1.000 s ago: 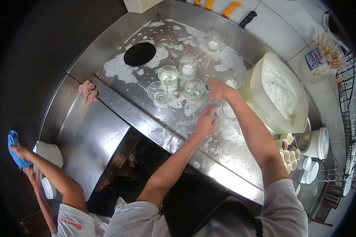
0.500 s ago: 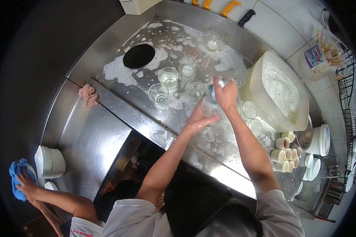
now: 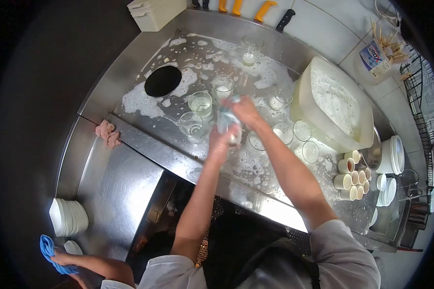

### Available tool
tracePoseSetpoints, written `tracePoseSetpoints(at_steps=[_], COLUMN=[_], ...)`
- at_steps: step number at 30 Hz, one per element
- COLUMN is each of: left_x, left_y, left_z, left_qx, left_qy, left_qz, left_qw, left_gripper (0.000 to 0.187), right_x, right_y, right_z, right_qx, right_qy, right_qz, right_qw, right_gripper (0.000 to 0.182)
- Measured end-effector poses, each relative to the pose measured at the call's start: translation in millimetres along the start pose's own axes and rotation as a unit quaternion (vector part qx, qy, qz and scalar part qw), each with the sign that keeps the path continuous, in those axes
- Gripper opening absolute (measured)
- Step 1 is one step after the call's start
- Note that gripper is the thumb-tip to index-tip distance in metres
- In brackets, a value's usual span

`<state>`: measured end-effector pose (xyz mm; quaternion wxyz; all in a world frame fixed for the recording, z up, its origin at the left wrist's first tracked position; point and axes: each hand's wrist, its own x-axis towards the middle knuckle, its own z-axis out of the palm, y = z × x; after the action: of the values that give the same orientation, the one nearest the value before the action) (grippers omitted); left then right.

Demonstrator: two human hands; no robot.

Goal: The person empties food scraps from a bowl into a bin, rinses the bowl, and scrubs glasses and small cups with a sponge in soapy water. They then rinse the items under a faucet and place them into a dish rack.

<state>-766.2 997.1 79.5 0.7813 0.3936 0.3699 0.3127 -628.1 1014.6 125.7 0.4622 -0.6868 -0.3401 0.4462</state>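
Note:
My left hand (image 3: 220,143) is wrapped round a wet drinking glass (image 3: 234,139) over the soapy steel counter. From above, my right hand (image 3: 245,110) presses a pale blue-green scrubbing cloth or pad (image 3: 228,115) to this glass; both are blurred by motion. Close to my hands on the left stand a glass (image 3: 191,126), another clear glass (image 3: 200,104) and a sudsy glass (image 3: 223,86). Several more lie to the right, among them a round glass (image 3: 302,130) and a lower one (image 3: 310,151).
A tub (image 3: 299,101) of soapy water stands at the right, with small cups (image 3: 343,181) beyond it. A dark round hole (image 3: 163,81) opens at the back left. A pink cloth (image 3: 108,134) lies on the edge. A co-worker's hand (image 3: 60,257) holds a blue cloth (image 3: 47,246) near stacked plates (image 3: 72,217).
My hands have come together and moved left, with the pad now against the glass. The view has shifted slightly. The co-worker's hand and blue cloth have moved lower.

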Motion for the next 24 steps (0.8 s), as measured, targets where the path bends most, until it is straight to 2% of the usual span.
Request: tracePoseSetpoints(at_steps=[1, 2, 3, 4, 5, 6, 7, 8, 9, 10, 11, 13, 14, 15, 16, 17, 18, 19, 20, 21, 22, 24], left_x=[3.9, 6.6, 9.6, 13.4, 17.8, 21.7, 24.9, 33.0, 43.7, 55.9, 62.6, 61.3, 58.8, 56.1, 50.5, 43.1, 21.7, 2.2, -16.0, -34.2, -49.6, -40.0], left_y=[6.3, 12.8, 18.8, 14.1, 11.6, 5.9, -0.1, -4.5, -14.0, -25.4, -32.5, -38.7, -40.5, -42.8, -46.0, -47.9, -35.0, -34.5, -34.3, -25.0, -14.6, 6.7], left_z=[-6.9, -13.5, -15.9, -18.4, -12.5, -2.7, 4.7, 7.7, 8.0, 7.5, 9.2, 20.3, 21.2, 15.8, 7.4, -1.0, -8.8, -22.4, -35.8, -48.5, -64.7, -87.1], left_qx=[-0.127, -0.249, -0.363, -0.244, -0.112, 0.024, 0.157, 0.144, 0.178, 0.212, 0.245, 0.273, 0.288, 0.33, 0.373, 0.415, 0.421, 0.363, 0.302, 0.306, 0.311, 0.357], left_qy=[-0.073, -0.142, -0.21, -0.222, -0.174, -0.12, -0.061, -0.037, -0.017, 0.003, 0.023, 0.01, 0.008, -0.01, -0.028, -0.044, -0.048, 0.0, 0.048, 0.137, 0.221, 0.284], left_qz=[-0.065, -0.127, -0.184, -0.132, -0.028, 0.077, 0.179, 0.169, 0.205, 0.24, 0.275, 0.29, 0.297, 0.302, 0.306, 0.31, 0.336, 0.323, 0.308, 0.314, 0.314, 0.334], left_qw=[0.987, 0.95, 0.889, 0.935, 0.978, 0.99, 0.969, 0.974, 0.962, 0.947, 0.93, 0.917, 0.91, 0.894, 0.876, 0.854, 0.841, 0.874, 0.901, 0.888, 0.869, 0.825], left_gripper=[0.052, 0.053, 0.053, 0.057, 0.06, 0.063, 0.066, 0.078, 0.08, 0.082, 0.084, 0.078, 0.075, 0.07, 0.064, 0.06, 0.047, 0.043, 0.039, 0.039, 0.039, 0.068], right_x=[-9.3, -23.3, -29.0, -20.3, -15.3, -11.0, -7.2, -1.7, -27.9, -33.7, -27.3, -23.9, -18.4, -7.3, 6.3, 17.5, 28.5, 39.4, 51.1, 62.5, 49.2, 13.6], right_y=[-3.1, -12.5, -20.0, -13.2, -14.7, -15.4, -16.7, -17.9, -48.9, -54.4, -41.3, -27.6, -10.6, 14.3, 34.7, 70.7, 106.1, 140.9, 164.6, 187.1, 148.9, 54.8], right_z=[2.0, 4.3, 4.2, -2.0, -12.8, -26.6, -48.7, -83.5, -105.2, -144.1, -191.9, -249.3, -281.8, -311.5, -320.2, -329.7, -338.9, -347.7, -365.6, -382.8, -364.2, -311.9], right_qx=[-0.008, -0.015, -0.022, -0.088, -0.106, -0.124, -0.205, -0.148, -0.109, -0.095, -0.212, -0.294, -0.4, -0.491, -0.566, -0.496, -0.419, -0.341, -0.253, -0.165, -0.211, -0.303], right_qy=[0.05, 0.099, 0.148, 0.206, 0.255, 0.303, 0.418, 0.462, 0.521, 0.495, 0.553, 0.548, 0.41, 0.258, 0.097, 0.125, 0.152, 0.178, 0.157, 0.146, 0.128, 0.085], right_qz=[-0.022, -0.045, -0.071, -0.153, -0.169, -0.183, -0.228, -0.273, -0.195, -0.266, -0.255, -0.196, -0.168, -0.137, -0.104, -0.109, -0.12, -0.135, -0.077, -0.016, 0.014, 0.066], right_qw=[0.998, 0.994, 0.986, 0.963, 0.946, 0.927, 0.855, 0.831, 0.823, 0.822, 0.764, 0.758, 0.802, 0.821, 0.812, 0.852, 0.887, 0.913, 0.951, 0.975, 0.969, 0.947], right_gripper=[0.043, 0.043, 0.042, 0.039, 0.038, 0.038, 0.04, 0.044, 0.048, 0.05, 0.049, 0.049, 0.048, 0.048, 0.048, 0.043, 0.039, 0.036, 0.034, 0.033, 0.032, 0.029])
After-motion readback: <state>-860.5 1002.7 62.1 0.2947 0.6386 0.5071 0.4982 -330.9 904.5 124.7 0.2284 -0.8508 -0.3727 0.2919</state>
